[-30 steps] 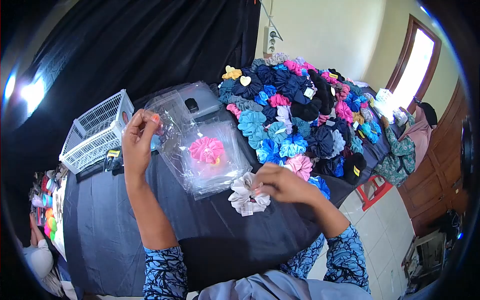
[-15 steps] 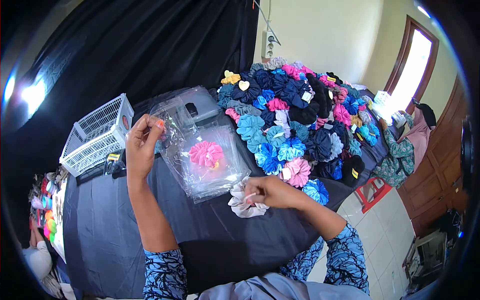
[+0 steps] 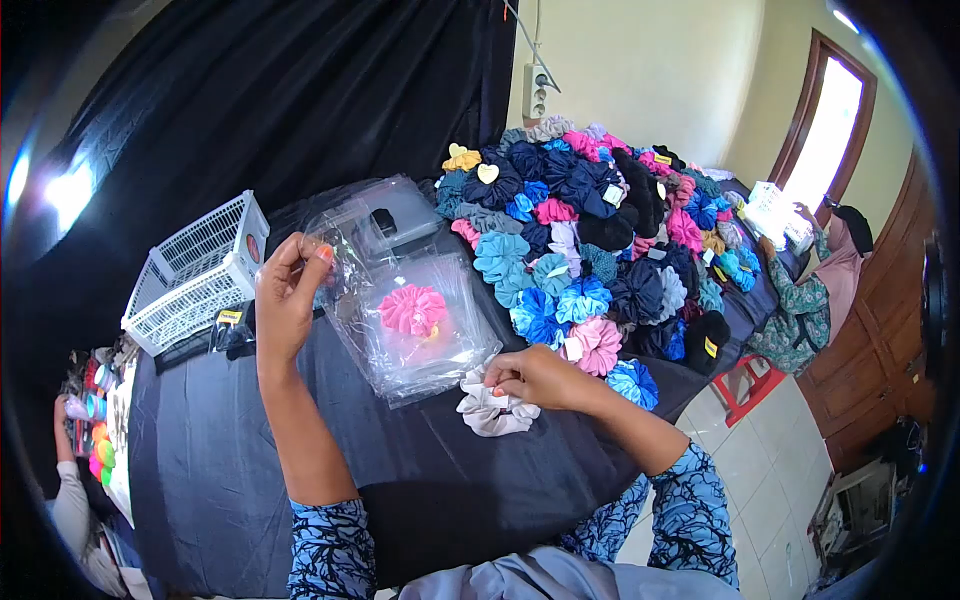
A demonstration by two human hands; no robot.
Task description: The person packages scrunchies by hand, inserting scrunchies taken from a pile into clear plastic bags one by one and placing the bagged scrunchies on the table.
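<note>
My left hand [image 3: 293, 285] is closed in a pinch on the upper edge of a clear plastic bag [image 3: 350, 320]. The bag hangs partly over a stack of clear bags [image 3: 455, 365], on which a pink scrunchie [image 3: 412, 310] shows. My right hand [image 3: 540, 380] has its thumb and fingers pressed together at a pale grey scrunchie [image 3: 490, 418], which lies on the black cloth near the stack's lower corner. Something white like a tag shows by those fingertips. Part of the pale scrunchie is hidden by my fingers.
A large heap of scrunchies [image 3: 610, 230] in many colours covers the right side. Left stands a white plastic basket [image 3: 195, 280], with a black tagged item [image 3: 232, 328] beside it. One person [image 3: 815, 285] works at the far right; another person's arm [image 3: 68, 470] shows at the left.
My right fingers have closed in a pinch at the pale scrunchie. My left hand has barely moved. The person at far left has reached an arm upward.
</note>
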